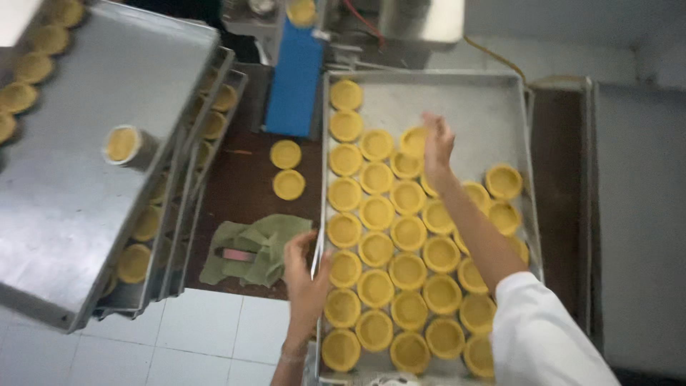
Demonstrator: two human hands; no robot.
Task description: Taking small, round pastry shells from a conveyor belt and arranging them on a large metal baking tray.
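**Hands at the tart-shell tray**

On the metal baking tray, rows of yellow tart shells fill the left and middle portions. The left hand grips the tray's left rim, fingers curled over the edge. The right hand hovers above the upper rows, fingers loosely extended; whether it holds a shell, cannot be determined. A green cloth lies just beside the tray.

A green cloth lies beside stacked trays.
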